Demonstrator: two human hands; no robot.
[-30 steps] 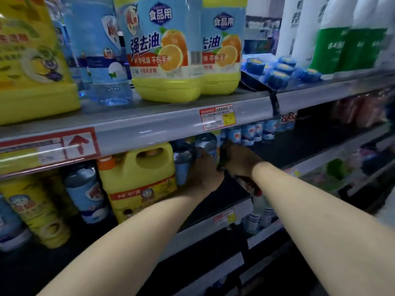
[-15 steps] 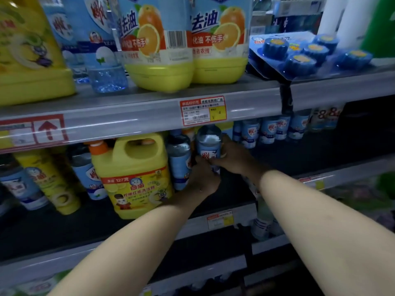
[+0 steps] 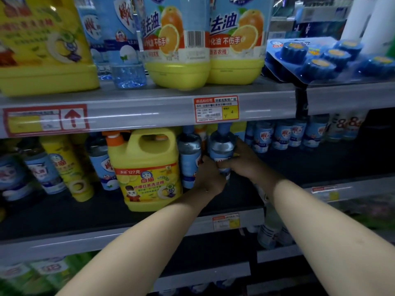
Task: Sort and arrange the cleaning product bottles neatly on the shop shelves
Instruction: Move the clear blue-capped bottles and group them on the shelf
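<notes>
Bottle [image 3: 221, 146] of clear liquid, gripped by left hand [image 3: 208, 178] and right hand [image 3: 242, 162], yellow detergent jug [image 3: 147, 167] near

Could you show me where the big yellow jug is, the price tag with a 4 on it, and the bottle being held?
Yellow jug [image 3: 147, 180], head view, front label.
Price tag [image 3: 215, 109], head view, its middle.
Held bottle [image 3: 222, 145], head view, clear shoulder.

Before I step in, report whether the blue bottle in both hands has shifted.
No clear shift: the blue bottle stays one bottle right of the yellow jug.
</notes>
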